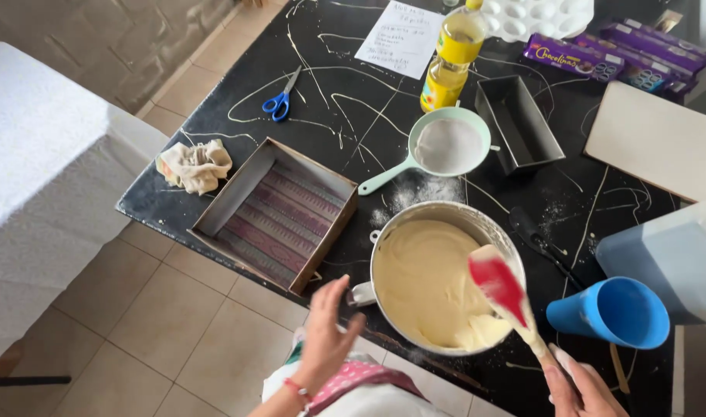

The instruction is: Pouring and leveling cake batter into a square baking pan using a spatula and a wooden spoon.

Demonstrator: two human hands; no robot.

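Note:
A metal bowl (488,228) full of pale yellow batter stands on the black marble table (353,116), near its front edge. My right hand (580,386) grips the wooden handle of a red spatula (498,284), whose batter-smeared blade is lifted over the bowl's right side. My left hand (326,332) hovers by the bowl's left handle, fingers apart, holding nothing.
A square baking tin (275,212) lies left of the bowl, with a crumpled cloth (194,164) beside it. Behind are a green sieve (445,147), oil bottle (452,58), loaf tin (516,123), blue scissors (279,100) and paper note (401,37). A blue cup (611,313) stands at right.

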